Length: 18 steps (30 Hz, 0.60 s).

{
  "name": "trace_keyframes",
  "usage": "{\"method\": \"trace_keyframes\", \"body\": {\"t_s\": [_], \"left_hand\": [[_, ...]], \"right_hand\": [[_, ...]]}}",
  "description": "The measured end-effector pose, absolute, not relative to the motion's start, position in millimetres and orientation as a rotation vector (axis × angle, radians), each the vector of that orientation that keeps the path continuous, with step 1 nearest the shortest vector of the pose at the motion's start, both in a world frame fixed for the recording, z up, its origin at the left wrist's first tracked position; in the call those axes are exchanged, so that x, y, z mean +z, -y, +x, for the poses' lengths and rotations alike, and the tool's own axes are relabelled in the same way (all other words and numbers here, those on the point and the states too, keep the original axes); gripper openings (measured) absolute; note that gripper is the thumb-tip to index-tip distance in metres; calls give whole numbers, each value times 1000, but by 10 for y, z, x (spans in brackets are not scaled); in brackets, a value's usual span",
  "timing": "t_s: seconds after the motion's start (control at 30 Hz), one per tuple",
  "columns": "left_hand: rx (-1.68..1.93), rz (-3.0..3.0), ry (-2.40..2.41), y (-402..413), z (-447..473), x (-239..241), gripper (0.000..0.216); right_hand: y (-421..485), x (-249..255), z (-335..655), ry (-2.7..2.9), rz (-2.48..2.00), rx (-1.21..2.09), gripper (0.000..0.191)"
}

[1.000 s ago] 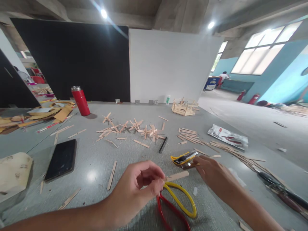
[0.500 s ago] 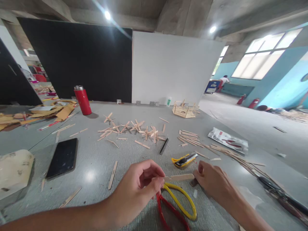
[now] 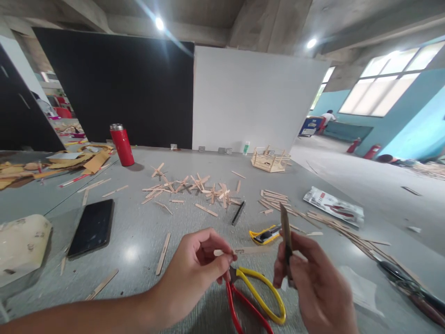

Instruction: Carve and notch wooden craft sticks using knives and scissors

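Note:
My left hand [image 3: 205, 264] is closed in a pinch on a wooden craft stick [image 3: 255, 250], which points right and has a small cut notch near my fingertips. In my right hand [image 3: 313, 278] a knife [image 3: 285, 227] stands upright, its pointed blade above my fingers and its dark handle in my grip. The knife is apart from the stick. Below my left fingers lies a cutter with one red and one yellow loop handle [image 3: 264, 287]; my hand hides part of its head. A yellow utility knife [image 3: 266, 234] lies just beyond the stick.
Loose craft sticks [image 3: 198, 183] are scattered mid-table, with more [image 3: 333, 222] at right. Around them are a black pen [image 3: 238, 212], phone [image 3: 91, 227], red flask [image 3: 122, 144], stick-built frame [image 3: 270, 161], white packet [image 3: 333, 206] and black-handled tool [image 3: 406, 283].
My right hand has turned and drawn back from the stick's right end, raising the knife blade upright. My left hand has shifted slightly left, still pinching the stick.

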<state>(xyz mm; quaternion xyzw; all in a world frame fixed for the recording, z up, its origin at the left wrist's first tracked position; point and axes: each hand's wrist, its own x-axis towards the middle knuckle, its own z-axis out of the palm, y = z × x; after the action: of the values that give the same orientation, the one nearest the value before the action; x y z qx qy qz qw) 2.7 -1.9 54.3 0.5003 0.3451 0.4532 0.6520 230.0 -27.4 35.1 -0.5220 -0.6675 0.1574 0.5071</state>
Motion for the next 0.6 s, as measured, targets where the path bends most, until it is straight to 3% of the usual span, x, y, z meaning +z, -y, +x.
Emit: {"method": "trace_keyframes", "body": {"t_s": [0.13, 0.37, 0.6], "left_hand": [[1001, 1119, -759, 44, 42, 488, 17], [830, 1060, -662, 73, 103, 338, 45], [666, 1088, -653, 105, 172, 183, 58]], "right_hand": [[407, 316, 2076, 1463, -1106, 725, 19], [407, 254, 1998, 1423, -1180, 850, 20], [347, 184, 1996, 1388, -1245, 885, 28]]}}
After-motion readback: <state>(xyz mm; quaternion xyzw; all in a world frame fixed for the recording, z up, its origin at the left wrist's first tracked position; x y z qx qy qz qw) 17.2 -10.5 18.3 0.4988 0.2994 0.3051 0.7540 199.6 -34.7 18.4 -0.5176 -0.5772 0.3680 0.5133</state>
